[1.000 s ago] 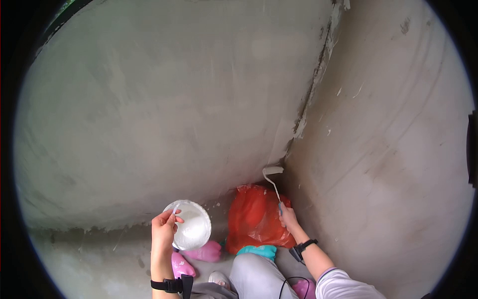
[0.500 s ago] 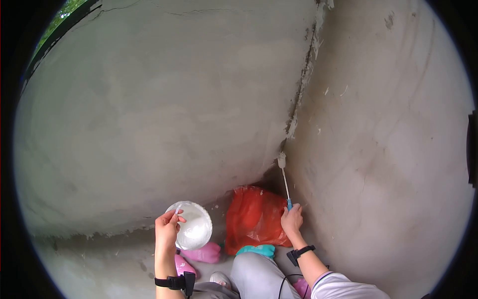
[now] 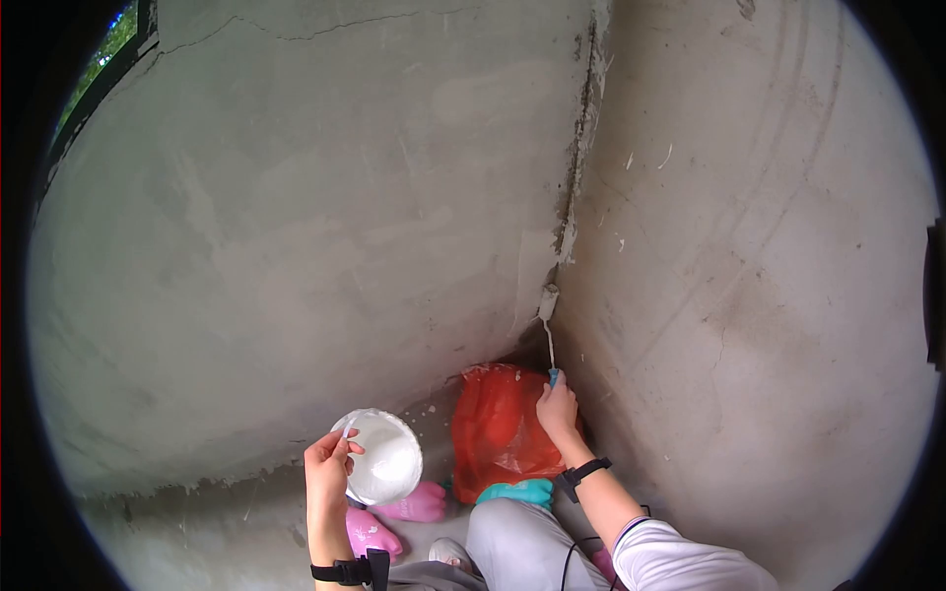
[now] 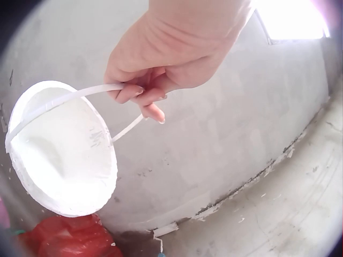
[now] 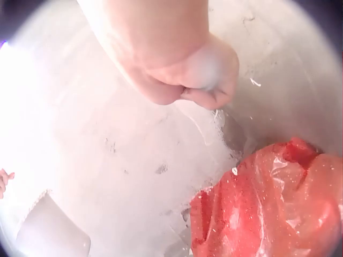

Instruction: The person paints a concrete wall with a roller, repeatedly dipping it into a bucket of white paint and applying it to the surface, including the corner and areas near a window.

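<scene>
Right hand [image 3: 559,412] wraps its grip round the blue-handled small paint roller [image 3: 548,301], head pressed into the corner of the bare grey cement walls [image 3: 296,246] just above. Left hand [image 3: 327,463] curls its grip round the white plastic paint bucket [image 3: 382,456]'s thin handle; red plastic bag [image 3: 498,428] lies between them on the floor.

Two bare grey concrete walls [image 3: 325,246], meeting in a cracked vertical corner seam [image 3: 581,118]. At the foot of the corner, on the floor, a crumpled red plastic bag [image 3: 498,428]. Just beside it, a teal object [image 3: 517,491] and two pink objects [image 3: 419,504], partly hidden. Rough, chipped edge along the wall base [image 3: 197,485]. Dark window frame [image 3: 94,84] at upper left, greenery behind.
</scene>
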`<state>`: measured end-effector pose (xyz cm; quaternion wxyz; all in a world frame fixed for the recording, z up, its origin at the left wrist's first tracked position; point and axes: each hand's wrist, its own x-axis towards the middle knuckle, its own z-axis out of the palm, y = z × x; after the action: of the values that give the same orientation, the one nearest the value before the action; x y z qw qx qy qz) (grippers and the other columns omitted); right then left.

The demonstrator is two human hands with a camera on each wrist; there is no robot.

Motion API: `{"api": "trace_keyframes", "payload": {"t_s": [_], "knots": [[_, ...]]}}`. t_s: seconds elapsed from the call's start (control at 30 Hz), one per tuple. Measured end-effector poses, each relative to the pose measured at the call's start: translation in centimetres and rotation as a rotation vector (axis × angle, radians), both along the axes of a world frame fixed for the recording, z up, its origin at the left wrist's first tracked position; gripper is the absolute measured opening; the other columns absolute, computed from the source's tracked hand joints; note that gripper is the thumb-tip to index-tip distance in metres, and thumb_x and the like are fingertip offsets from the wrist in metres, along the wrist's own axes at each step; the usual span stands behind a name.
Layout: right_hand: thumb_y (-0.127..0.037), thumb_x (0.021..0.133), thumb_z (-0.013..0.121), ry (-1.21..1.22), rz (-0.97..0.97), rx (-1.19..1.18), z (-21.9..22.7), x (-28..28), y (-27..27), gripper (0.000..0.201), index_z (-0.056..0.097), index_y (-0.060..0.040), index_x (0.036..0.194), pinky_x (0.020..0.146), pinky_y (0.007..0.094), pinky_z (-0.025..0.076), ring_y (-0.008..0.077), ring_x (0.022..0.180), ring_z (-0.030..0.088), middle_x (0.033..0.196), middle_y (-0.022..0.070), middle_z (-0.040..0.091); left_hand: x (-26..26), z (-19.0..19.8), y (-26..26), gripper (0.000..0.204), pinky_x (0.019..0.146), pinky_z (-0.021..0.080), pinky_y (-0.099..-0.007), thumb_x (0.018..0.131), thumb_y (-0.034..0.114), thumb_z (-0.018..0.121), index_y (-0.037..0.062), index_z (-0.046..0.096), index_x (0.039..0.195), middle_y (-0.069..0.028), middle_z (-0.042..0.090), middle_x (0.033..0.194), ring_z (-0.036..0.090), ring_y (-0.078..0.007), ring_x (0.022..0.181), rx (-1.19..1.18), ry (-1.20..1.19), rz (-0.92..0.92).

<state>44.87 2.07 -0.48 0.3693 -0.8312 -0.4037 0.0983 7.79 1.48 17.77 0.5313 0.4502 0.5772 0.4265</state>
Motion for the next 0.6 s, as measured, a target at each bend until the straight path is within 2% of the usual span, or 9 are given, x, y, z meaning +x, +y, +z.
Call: {"api": "trace_keyframes", "payload": {"t_s": [0.1,0.2,0.27,0.37,0.43,0.47,0.5,0.6], "knots": [[-0.015,0.091,0.054,0.021,0.024,-0.043,1.4,-2.4,0.3,0.040,0.045,0.0012,0.126,0.076,0.0564,0.049,0.0496,0.085,0.063,0.090,0.0331,0.064,0.3,0.0,0.0,0.023,0.050,0.028,-0.0200,0.096,0.002,0.047,-0.0053,0.065,0.106,-0.0025,0.062,0.072,0.035,-0.0031,0.053,0.003,0.002,-0.014],[-0.015,0.090,0.055,0.035,0.027,-0.030,2.1,-4.6,-0.7,0.044,0.045,0.0018,0.130,0.076,0.0554,0.050,0.0491,0.085,0.063,0.092,0.0323,0.064,0.6,-0.3,0.3,0.023,0.050,0.027,-0.0199,0.096,0.002,0.047,-0.0053,0.065,0.107,-0.0025,0.062,0.072,0.034,-0.0031,0.053,-0.001,0.019,-0.025],[-0.015,0.090,0.056,0.002,0.073,0.075,1.9,-5.6,-1.4,0.050,0.043,0.0027,0.134,0.076,0.0544,0.050,0.0483,0.086,0.063,0.094,0.0314,0.064,0.5,-0.4,0.5,0.023,0.050,0.027,-0.0198,0.096,0.002,0.047,-0.0054,0.065,0.107,-0.0025,0.062,0.072,0.034,-0.0031,0.053,-0.003,0.033,-0.025],[-0.015,0.089,0.057,0.044,0.031,0.076,2.4,-6.1,-1.8,0.053,0.043,0.0041,0.137,0.079,0.0540,0.049,0.0467,0.090,0.063,0.096,0.0314,0.064,0.3,-0.6,0.4,0.021,0.050,0.031,-0.0196,0.096,0.004,0.049,-0.0053,0.065,0.106,-0.0026,0.063,0.073,0.039,-0.0034,0.052,0.006,0.003,-0.039],[-0.015,0.089,0.057,-0.019,-0.039,0.120,2.3,-5.3,-0.8,0.052,0.045,0.0033,0.136,0.079,0.0538,0.049,0.0462,0.090,0.063,0.096,0.0316,0.064,0.3,-0.4,0.2,0.023,0.051,0.027,-0.0200,0.096,0.002,0.047,-0.0054,0.065,0.107,-0.0022,0.062,0.072,0.034,-0.0035,0.054,0.004,-0.021,-0.032],[-0.015,0.089,0.057,0.026,-0.085,0.047,4.0,-5.0,-0.3,0.049,0.048,0.0034,0.134,0.081,0.0535,0.049,0.0467,0.091,0.063,0.097,0.0317,0.064,0.4,-0.2,0.2,0.023,0.051,0.027,-0.0200,0.096,0.002,0.047,-0.0054,0.065,0.107,-0.0022,0.062,0.072,0.034,-0.0035,0.054,0.000,-0.019,-0.025],[-0.014,0.089,0.056,-0.001,-0.117,0.093,4.4,-4.2,0.4,0.048,0.049,0.0055,0.132,0.081,0.0533,0.049,0.0475,0.091,0.062,0.097,0.0328,0.064,0.4,-0.1,0.2,0.023,0.051,0.028,-0.0201,0.096,0.002,0.047,-0.0054,0.065,0.107,-0.0021,0.062,0.072,0.034,-0.0036,0.054,0.006,-0.030,-0.045],[-0.014,0.090,0.055,-0.100,-0.098,0.046,3.4,-3.6,0.6,0.050,0.045,0.0064,0.134,0.075,0.0526,0.050,0.0450,0.085,0.064,0.094,0.0297,0.064,0.4,0.1,0.1,0.023,0.051,0.028,-0.0202,0.096,0.002,0.047,-0.0052,0.065,0.108,-0.0020,0.062,0.072,0.034,-0.0036,0.054,0.009,-0.023,-0.061]]}}
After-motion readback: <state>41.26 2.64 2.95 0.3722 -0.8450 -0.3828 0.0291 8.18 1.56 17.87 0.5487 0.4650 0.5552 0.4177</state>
